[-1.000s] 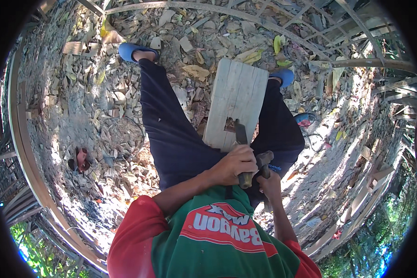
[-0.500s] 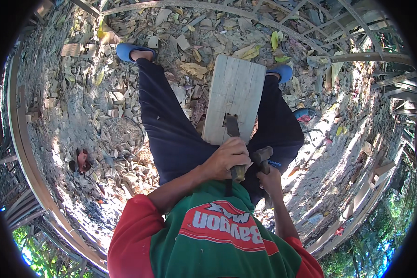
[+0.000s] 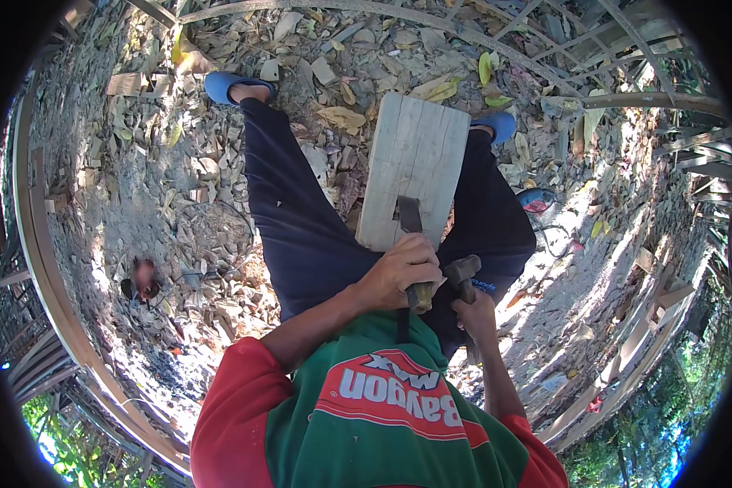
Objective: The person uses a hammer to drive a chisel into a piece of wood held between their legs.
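Left hand (image 3: 400, 267) clasped round its middle, the chisel (image 3: 411, 218) points forward, long axis roughly lengthwise to the wooden board (image 3: 419, 146), ending at the hole (image 3: 397, 211) near the closest edge; right hand (image 3: 477, 315) grips a hammer (image 3: 464, 271).

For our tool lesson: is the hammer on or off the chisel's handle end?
Off: the hammer sits right of the chisel's handle end, a gap between.

Wooden board (image 3: 419, 146): pale grey, weathered, fine cracks along the grain, far end leaning slightly right. Chisel (image 3: 411, 220): dark flat blade over the board's near part, tip by a dark, partly hidden cut-out (image 3: 396, 215); contact unclear. Butt yellowish-brown. Hammer (image 3: 464, 268): dark blunt head, right of the chisel, apart.
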The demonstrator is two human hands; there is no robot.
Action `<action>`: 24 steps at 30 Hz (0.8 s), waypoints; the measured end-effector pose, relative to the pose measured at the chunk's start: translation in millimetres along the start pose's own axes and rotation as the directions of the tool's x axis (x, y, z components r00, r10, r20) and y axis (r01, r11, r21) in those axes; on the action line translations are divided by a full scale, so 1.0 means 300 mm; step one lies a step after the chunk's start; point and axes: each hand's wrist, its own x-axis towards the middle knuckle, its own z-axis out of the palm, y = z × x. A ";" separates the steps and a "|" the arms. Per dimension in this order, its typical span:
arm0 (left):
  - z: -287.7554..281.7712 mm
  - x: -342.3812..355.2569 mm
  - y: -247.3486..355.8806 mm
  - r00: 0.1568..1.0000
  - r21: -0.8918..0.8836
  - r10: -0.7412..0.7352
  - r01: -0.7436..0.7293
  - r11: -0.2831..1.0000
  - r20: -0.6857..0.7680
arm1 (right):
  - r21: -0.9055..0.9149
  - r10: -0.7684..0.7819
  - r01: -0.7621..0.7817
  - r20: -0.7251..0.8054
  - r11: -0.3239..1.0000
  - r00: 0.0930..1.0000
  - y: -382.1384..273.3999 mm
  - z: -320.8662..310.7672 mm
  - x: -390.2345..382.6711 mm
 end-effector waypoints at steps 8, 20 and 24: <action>0.002 -0.001 -0.003 1.000 -0.006 0.006 -0.006 1.000 -0.024 | 0.002 0.012 -0.012 0.004 1.000 1.000 -0.008 -0.003 -0.001; 0.004 0.006 -0.004 0.998 -0.005 0.029 -0.030 1.000 -0.050 | 0.007 -0.001 0.001 0.003 1.000 1.000 0.000 -0.002 0.002; 0.003 0.006 -0.001 0.999 0.005 0.027 -0.027 1.000 -0.039 | 0.013 0.005 -0.005 0.011 1.000 1.000 0.000 -0.001 0.003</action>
